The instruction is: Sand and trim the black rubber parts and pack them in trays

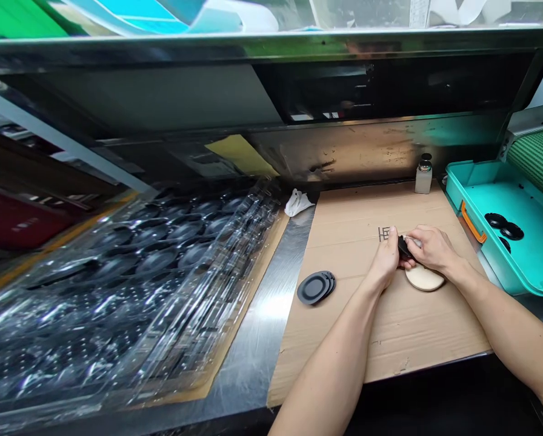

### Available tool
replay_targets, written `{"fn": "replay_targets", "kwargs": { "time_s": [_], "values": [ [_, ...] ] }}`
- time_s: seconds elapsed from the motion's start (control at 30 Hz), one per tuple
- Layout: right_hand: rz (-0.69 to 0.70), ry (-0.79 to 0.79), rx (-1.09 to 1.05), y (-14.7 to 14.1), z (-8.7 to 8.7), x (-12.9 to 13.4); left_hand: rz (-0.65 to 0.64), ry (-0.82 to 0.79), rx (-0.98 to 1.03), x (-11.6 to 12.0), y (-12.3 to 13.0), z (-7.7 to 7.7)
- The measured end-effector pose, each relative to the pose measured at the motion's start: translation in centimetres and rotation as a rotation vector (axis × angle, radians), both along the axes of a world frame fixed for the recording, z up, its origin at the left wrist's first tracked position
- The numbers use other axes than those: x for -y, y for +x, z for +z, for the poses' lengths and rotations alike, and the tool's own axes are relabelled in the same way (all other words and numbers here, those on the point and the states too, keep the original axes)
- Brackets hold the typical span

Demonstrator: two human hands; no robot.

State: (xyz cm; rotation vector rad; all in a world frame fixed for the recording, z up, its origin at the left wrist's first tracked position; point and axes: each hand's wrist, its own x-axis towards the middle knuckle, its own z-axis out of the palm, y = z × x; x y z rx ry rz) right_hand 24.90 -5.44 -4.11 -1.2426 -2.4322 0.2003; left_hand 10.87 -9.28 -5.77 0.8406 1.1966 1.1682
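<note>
Over the cardboard sheet (339,242), my left hand (387,260) is closed on a small black part (404,247), whose exact shape my fingers partly hide. My right hand (430,247) meets it from the other side, its fingers pinched against the part; something whitish shows at those fingertips, too small to name. Just below my right hand lies a round cream-coloured pad (425,278), partly covered by the hand. To the left of my left forearm, several flat black oval discs (316,287) overlap in a short fanned row on the cardboard.
Clear plastic trays (162,260) with many black round parts are stacked at left. A turquoise bin (535,260) with an orange handle holds a few black discs at right. A small pump bottle (423,175) and a crumpled white tissue (297,202) stand at the back, below a metal ledge.
</note>
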Motion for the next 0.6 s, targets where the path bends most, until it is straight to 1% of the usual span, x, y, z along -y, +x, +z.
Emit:
{"fn": "replay_targets", "kwargs": {
  "time_s": [0.17, 0.3, 0.4, 0.53, 0.6],
  "values": [
    [0.042, 0.038, -0.040, -0.4, 0.2, -0.2, -0.004, 0.021, -0.054, 0.1, 0.3, -0.3],
    [0.029, -0.020, 0.023, -0.3, 0.4, -0.2, 0.045, 0.026, -0.065, 0.2, 0.4, -0.5],
    [0.002, -0.060, 0.047, 0.2, 0.4, -0.2, 0.087, 0.000, -0.012, 0.1, 0.3, -0.5],
    [-0.015, -0.039, -0.051, 0.6, 0.2, -0.5, 0.080, -0.036, 0.097, -0.2, 0.1, -0.4],
    [-0.017, -0.030, -0.098, 0.5, 0.1, -0.5, 0.067, -0.035, 0.107, -0.2, 0.0, -0.4]
  ]
}}
